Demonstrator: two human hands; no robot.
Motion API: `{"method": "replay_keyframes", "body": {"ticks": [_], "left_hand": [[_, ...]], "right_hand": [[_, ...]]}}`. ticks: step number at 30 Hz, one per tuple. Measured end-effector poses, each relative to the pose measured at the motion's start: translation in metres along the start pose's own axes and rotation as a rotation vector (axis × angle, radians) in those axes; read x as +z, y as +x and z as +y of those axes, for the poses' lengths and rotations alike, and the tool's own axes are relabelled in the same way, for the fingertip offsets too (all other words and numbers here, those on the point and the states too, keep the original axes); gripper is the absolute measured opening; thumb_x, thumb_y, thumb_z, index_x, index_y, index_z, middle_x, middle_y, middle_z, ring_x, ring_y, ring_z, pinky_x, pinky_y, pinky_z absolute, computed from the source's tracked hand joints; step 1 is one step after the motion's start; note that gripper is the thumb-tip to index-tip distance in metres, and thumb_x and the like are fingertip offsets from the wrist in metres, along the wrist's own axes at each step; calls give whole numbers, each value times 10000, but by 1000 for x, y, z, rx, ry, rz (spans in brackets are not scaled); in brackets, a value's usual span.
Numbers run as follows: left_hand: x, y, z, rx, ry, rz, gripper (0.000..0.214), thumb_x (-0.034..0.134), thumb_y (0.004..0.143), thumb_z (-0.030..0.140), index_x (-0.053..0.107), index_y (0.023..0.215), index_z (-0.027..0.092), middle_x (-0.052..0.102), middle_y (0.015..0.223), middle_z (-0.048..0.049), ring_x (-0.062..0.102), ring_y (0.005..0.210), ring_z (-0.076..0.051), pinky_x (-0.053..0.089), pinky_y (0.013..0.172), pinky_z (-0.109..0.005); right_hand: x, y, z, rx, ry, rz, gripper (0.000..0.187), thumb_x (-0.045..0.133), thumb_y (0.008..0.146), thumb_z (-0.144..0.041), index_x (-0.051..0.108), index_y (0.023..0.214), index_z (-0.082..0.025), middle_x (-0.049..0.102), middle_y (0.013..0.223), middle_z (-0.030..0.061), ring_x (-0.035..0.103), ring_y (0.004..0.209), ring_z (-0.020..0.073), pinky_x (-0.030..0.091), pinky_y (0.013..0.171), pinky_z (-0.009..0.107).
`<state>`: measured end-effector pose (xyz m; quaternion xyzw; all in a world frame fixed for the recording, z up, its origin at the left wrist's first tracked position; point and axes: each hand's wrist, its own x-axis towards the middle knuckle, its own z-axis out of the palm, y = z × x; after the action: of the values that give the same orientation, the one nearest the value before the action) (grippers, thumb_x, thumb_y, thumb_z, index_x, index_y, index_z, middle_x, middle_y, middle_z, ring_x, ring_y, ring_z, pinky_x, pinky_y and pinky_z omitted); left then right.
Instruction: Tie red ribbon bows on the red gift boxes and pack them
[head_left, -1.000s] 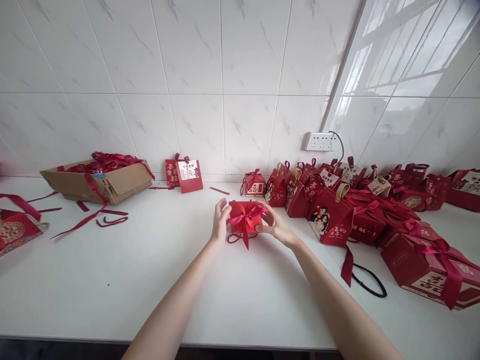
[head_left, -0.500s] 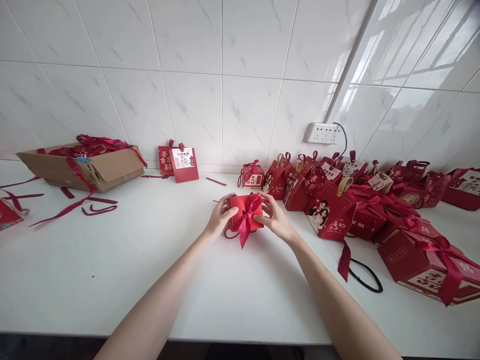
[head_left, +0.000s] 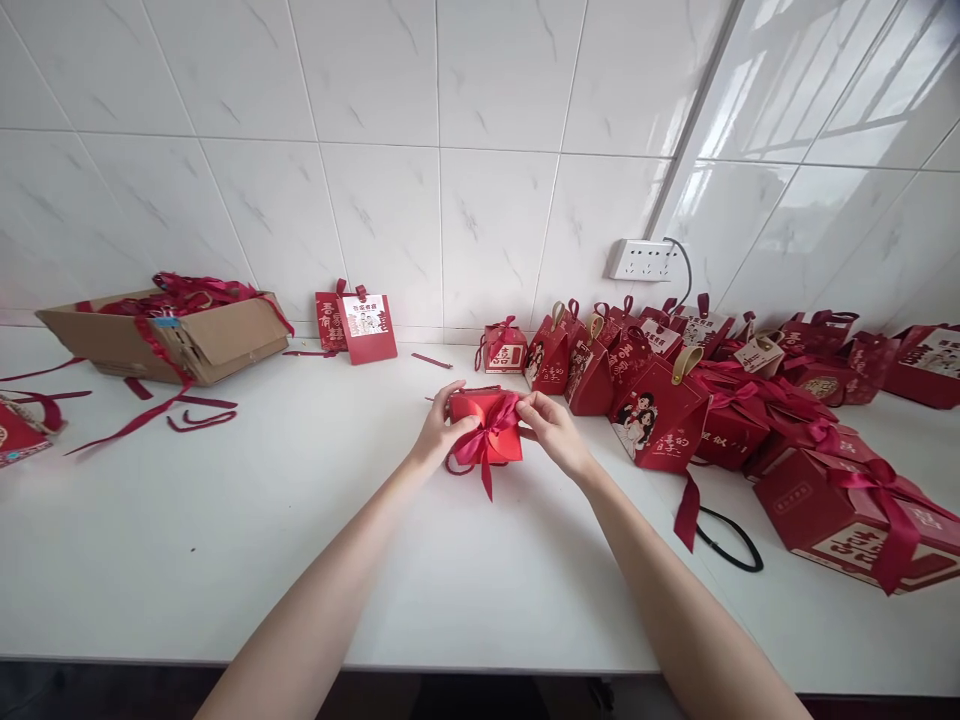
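A small red gift box [head_left: 510,450] rests on the white table between my hands, with a dark red ribbon bow [head_left: 489,433] tied on its top. My left hand [head_left: 441,432] grips the box's left side, its thumb against the left part of the bow and its fingertips partly hidden behind the box. At the upper right corner, my right hand [head_left: 553,432] pinches the right loop of the ribbon. One ribbon tail hangs down over the front of the box. Part of a twisted red cord shows at the lower left of the box.
Rows of red gift boxes [head_left: 660,430] fill the table's right side, near a black loop [head_left: 731,540]. A cardboard box [head_left: 217,340] of ribbons stands at left, with loose strips [head_left: 202,420] beside it. Two red cards [head_left: 371,345] lean against the tiled wall.
My right hand has shifted from the box's side to pinch the bow's right loop. The bow is now spread wider, and my left thumb has moved onto its left part.
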<state>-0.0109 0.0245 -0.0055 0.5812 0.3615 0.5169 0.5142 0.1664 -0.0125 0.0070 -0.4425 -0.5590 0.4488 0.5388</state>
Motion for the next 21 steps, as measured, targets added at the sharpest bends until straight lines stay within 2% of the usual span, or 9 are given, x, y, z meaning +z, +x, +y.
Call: {"method": "replay_keyframes", "body": {"ticks": [2,5,9,12,15,21], "left_hand": [[3,-1,2,-11,-17,38,657,703,572,343,476,1174,210,590,1039,-57,590,949,-232,467,847,-375],[7,-1,5,-21,8,97,661,726,573,349,466,1162,200,582,1033,-68,592,963,-244,472,856,-387],[8,1,5,-4,61,138,551,747,566,316,500,1044,194,555,1082,-74,582,981,-236,467,873,-383],[7,3,4,-19,80,172,512,753,579,316,483,999,201,546,1064,-60,586,950,-217,476,854,-373],[6,4,2,-28,93,164,579,788,550,313,464,1019,213,548,1041,-50,589,922,-204,481,833,-361],[7,4,-4,37,87,181,562,807,516,261,493,979,209,549,1020,-53,578,913,-196,472,832,-347]], "right_hand": [[2,1,2,-13,-13,-38,502,623,650,-670,451,708,-201,599,881,30,601,822,170,510,838,411],[2,1,3,-53,-65,-65,441,626,693,-612,478,726,-197,597,856,35,609,866,188,502,855,417],[-2,-1,-4,-56,-115,-58,402,641,715,-546,474,686,-182,595,925,51,605,916,194,511,867,423],[-6,-4,-14,10,-153,-27,414,671,680,-541,481,656,-174,587,889,46,614,840,179,556,797,407],[-11,-8,-24,22,-248,-18,359,679,686,-491,513,661,-174,581,774,20,626,811,181,567,758,374],[-19,-15,-39,107,-509,-65,255,668,705,-346,490,624,-182,610,618,-4,642,680,171,504,556,264]]}}
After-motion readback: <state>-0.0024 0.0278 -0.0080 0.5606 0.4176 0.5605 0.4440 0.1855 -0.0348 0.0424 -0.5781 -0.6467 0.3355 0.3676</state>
